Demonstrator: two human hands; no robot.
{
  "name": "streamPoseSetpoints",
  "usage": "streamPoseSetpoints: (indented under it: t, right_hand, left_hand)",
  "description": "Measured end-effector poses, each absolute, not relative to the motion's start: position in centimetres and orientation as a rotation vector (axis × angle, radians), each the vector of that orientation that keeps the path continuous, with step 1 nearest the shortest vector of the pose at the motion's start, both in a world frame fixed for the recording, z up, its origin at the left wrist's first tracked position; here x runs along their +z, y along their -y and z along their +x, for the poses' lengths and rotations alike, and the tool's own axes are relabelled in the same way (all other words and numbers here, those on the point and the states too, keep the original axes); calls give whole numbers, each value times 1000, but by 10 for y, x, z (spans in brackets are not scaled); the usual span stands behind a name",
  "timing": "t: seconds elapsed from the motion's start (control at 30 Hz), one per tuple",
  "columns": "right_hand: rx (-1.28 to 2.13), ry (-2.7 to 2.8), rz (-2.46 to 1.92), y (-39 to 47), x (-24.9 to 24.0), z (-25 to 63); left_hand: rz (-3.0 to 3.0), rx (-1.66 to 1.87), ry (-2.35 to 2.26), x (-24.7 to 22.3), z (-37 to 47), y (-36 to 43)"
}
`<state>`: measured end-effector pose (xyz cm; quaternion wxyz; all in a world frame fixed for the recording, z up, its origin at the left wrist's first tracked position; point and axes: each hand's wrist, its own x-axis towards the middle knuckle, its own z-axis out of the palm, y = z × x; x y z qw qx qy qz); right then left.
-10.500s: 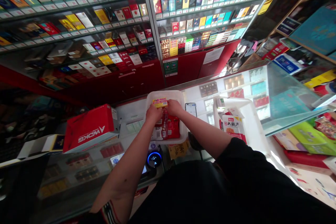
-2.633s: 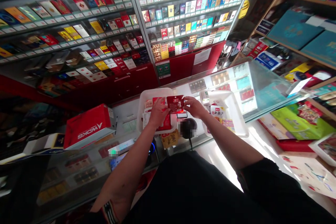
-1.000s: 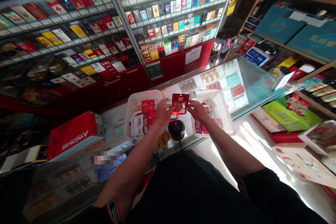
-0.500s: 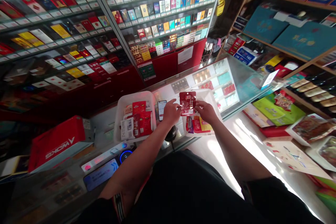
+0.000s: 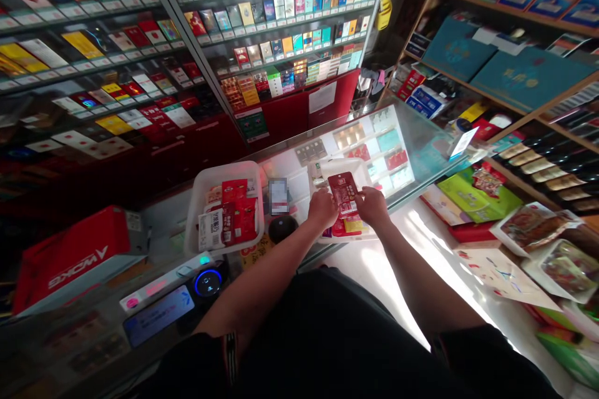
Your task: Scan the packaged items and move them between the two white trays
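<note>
A dark red snack packet is held up between my two hands, over the right white basket. My left hand is closed on the packet's left edge. On the opposite edge, my right hand pinches it with fingers and thumb. Beneath it in the basket lie red and yellow packets. The left white basket holds several red packets and a white one. Between the baskets lies a phone with its screen lit.
A round black object sits beside my left forearm. A red box and a device with a blue ring stand on the glass counter at left. Shelves of small boxes rise behind; stocked wooden shelves are at right.
The packet has moved slightly right and down with both hands and now tilts. My left fingers have closed more. The view has shifted, showing more of the round black object.
</note>
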<state>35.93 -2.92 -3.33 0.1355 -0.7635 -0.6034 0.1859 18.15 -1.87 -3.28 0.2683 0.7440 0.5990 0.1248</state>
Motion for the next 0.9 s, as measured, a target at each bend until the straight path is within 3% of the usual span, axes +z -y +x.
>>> streamPoseSetpoints:
  t: [0.4,0.9]
  right_hand:
    - [461,1806,-2357,43,-40,370]
    - [330,1895,-2045,23,-27,303]
  left_hand:
    - [1879,177,-1582,-34,205,36]
    - [2007,505,-1543,3,136,57]
